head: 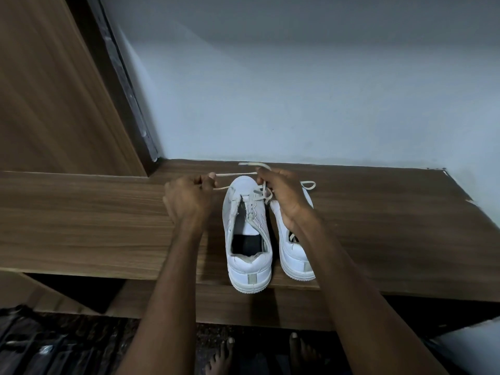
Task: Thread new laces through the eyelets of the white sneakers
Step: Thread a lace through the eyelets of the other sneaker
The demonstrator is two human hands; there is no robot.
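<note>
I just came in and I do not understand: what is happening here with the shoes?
A person is lacing the left sneaker of a white pair that stands on a wooden shelf. The left hand pinches one stretch of the lace, and the right hand holds it near the toe. Only the eyelets nearest the toe look laced. The right sneaker sits beside it, partly hidden by the arm.

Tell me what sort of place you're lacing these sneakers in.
Likely a room at home, perhaps a bedroom or entryway: a wood-laminate bench or low cabinet top against a plain painted wall, a wooden door or wardrobe panel to the left, and bare feet on the floor.
</note>
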